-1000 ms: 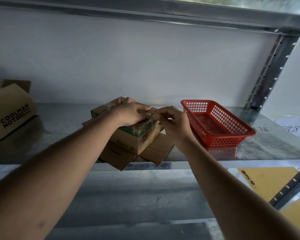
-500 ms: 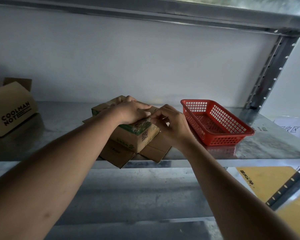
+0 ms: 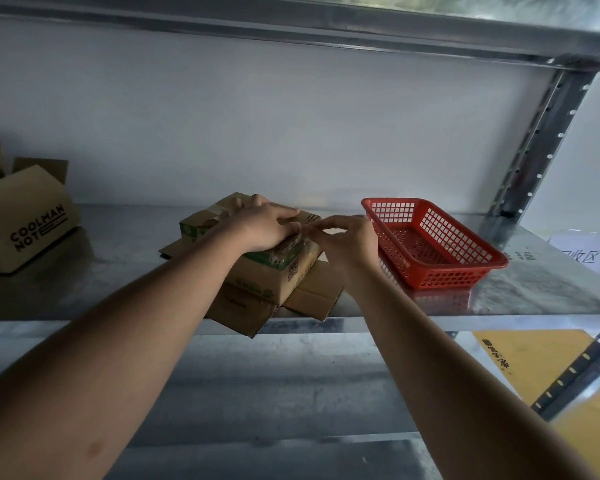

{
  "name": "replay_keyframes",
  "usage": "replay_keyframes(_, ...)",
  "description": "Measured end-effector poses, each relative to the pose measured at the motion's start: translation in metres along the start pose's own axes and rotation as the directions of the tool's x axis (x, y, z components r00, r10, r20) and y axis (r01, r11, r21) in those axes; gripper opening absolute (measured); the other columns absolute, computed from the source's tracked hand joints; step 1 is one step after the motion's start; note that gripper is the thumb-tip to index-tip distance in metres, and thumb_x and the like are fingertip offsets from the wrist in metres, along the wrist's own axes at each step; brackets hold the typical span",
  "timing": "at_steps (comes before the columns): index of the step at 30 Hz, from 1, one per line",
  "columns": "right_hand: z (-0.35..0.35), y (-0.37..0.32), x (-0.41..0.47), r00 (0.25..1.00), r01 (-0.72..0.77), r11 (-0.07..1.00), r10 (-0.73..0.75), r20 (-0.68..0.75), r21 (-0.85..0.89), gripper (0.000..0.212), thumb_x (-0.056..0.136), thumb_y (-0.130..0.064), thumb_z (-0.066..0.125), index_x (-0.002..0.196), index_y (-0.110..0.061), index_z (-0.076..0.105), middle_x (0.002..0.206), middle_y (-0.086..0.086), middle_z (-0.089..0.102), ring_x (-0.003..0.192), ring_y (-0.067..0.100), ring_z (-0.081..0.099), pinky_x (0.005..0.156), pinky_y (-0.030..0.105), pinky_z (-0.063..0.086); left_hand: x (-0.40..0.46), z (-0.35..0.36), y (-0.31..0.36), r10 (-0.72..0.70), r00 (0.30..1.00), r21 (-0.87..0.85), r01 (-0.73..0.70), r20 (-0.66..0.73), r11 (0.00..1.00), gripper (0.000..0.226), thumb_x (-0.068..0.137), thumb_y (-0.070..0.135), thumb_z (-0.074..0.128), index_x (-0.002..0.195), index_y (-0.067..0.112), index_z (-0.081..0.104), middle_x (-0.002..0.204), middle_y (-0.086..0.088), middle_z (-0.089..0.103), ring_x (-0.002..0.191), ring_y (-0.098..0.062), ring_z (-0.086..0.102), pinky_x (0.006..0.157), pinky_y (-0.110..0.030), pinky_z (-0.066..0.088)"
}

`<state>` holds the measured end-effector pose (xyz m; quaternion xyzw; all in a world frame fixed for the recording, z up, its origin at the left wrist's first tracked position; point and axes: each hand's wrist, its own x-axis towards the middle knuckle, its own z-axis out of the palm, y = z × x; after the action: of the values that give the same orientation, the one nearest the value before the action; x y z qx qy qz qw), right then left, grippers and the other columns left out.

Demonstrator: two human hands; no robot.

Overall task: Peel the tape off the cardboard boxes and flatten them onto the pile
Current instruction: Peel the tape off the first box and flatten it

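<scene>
Small brown cardboard box with green print and a QR code [image 3: 274,271], landmark for all else, lying on a flattened brown cardboard pile [image 3: 246,311] at the front edge of a galvanised metal shelf [image 3: 534,296]. Left hand [image 3: 264,226] resting palm-down on top of the box, fingers [image 3: 284,216] fairly straight and close together, pressing the lid. Right hand [image 3: 347,237] at the box's right upper edge, fingertips [image 3: 312,228] drawn together, thumb meeting forefinger, pinching at something thin by the lid's edge; too small to tell whether that is the clear tape [image 3: 286,247], seen wrinkled and glossy along the box's near top edge. Just right of the box, a red perforated plastic basket [image 3: 440,275], its near-left corner hidden behind the right wrist. Well to the left of the box, a larger tan cardboard carton printed COOLMAN NOT [image 3: 25,220], tilted, flaps up. Behind the box, a plain white wall [image 3: 291,133]. Up and right of the box, a slotted grey metal upright [image 3: 541,143]. Below and right of the box, under the shelf, a yellow sheet with dark print [image 3: 534,362].
</scene>
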<state>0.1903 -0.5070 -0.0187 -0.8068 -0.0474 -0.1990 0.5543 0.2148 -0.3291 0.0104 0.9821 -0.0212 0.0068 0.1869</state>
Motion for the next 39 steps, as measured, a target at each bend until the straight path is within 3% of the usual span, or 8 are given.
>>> replay_keyframes(4,0.000,-0.001,0.001,0.996,0.075,0.996,-0.074,0.043,-0.038,0.004,0.084,-0.031,0.085,0.082,-0.030,0.083,0.076,-0.015,0.073,0.070,0.016,0.074,0.077,0.046,0.062,-0.007,-0.003,0.005,-0.051,0.999,0.026,0.051,-0.006,0.998,0.053,0.099,0.074,0.041,0.149,0.060,0.041,0.160,-0.004,0.023,0.152,-0.046,0.006,0.123,-0.065,0.012)
replay_keyframes(9,0.001,0.003,-0.009,0.923,0.364,0.916,-0.331,0.198,-0.165,0.032,0.096,-0.025,0.072,0.128,-0.026,0.073,0.112,0.001,0.064,0.091,0.020,0.071,0.081,0.029,0.059,-0.016,-0.010,0.013,-0.067,0.998,0.069,0.065,0.021,0.995,0.052,0.102,0.070,0.037,0.152,0.059,0.036,0.160,-0.008,0.022,0.150,-0.048,0.006,0.121,-0.067,0.015)
replay_keyframes(17,-0.014,0.000,-0.005,0.831,0.546,0.789,-0.466,0.305,-0.282,0.031,0.091,-0.001,0.074,0.119,-0.015,0.078,0.121,0.009,0.063,0.095,0.023,0.072,0.085,0.028,0.059,-0.022,-0.029,0.014,-0.028,0.993,0.234,0.001,0.113,0.972,0.057,0.097,0.080,0.027,0.152,0.064,0.028,0.164,-0.005,0.024,0.153,-0.047,0.007,0.119,-0.062,0.020)
replay_keyframes(21,-0.018,-0.010,0.001,0.776,0.627,0.704,-0.531,0.339,-0.333,0.021,0.093,-0.001,0.072,0.111,-0.009,0.081,0.110,0.015,0.067,0.088,0.031,0.071,0.078,0.039,0.057,-0.020,-0.028,-0.006,0.301,0.954,0.045,-0.301,0.004,0.953,0.026,0.106,0.051,0.050,0.126,0.063,0.062,0.126,0.012,0.062,0.122,-0.012,0.055,0.091,-0.014,0.040)
replay_keyframes(23,-0.018,-0.013,0.002,0.751,0.650,0.695,-0.529,0.394,-0.306,0.021,0.093,-0.003,0.073,0.112,-0.007,0.080,0.110,0.014,0.069,0.089,0.030,0.071,0.081,0.040,0.058,-0.018,-0.025,-0.019,0.397,0.917,-0.055,-0.398,-0.025,0.916,0.028,0.105,0.035,0.059,0.120,0.057,0.069,0.122,0.038,0.061,0.106,0.008,0.053,0.078,-0.004,0.035)
replay_keyframes(29,-0.017,-0.015,0.006,0.733,0.657,0.694,-0.498,0.463,-0.293,0.022,0.086,-0.004,0.080,0.108,-0.008,0.080,0.102,0.010,0.071,0.089,0.026,0.069,0.082,0.045,0.057,-0.014,-0.026,-0.045,0.412,0.911,-0.110,-0.411,-0.009,0.905,0.024,0.097,0.048,0.067,0.116,0.062,0.067,0.134,0.048,0.051,0.138,-0.008,0.050,0.111,-0.048,0.046)
replay_keyframes(34,-0.012,-0.013,0.008,0.751,0.650,0.685,-0.512,0.416,-0.329,0.012,0.090,-0.005,0.074,0.093,-0.012,0.083,0.094,0.007,0.075,0.084,0.027,0.070,0.072,0.047,0.056,-0.018,-0.026,-0.046,0.406,0.913,-0.151,-0.395,0.050,0.906,0.024,0.103,0.043,0.059,0.124,0.052,0.066,0.150,0.039,0.040,0.150,-0.010,0.034,0.123,-0.048,0.031)
replay_keyframes(39,-0.015,-0.021,0.005,0.755,0.649,0.677,-0.519,0.401,-0.347,0.019,0.089,-0.002,0.071,0.087,-0.015,0.084,0.092,0.004,0.076,0.080,0.023,0.070,0.067,0.043,0.057,-0.021,-0.022,-0.040,0.370,0.928,-0.112,-0.364,0.037,0.925,0.031,0.106,0.045,0.052,0.135,0.045,0.064,0.159,0.027,0.034,0.150,-0.009,0.031,0.106,-0.029,0.025)
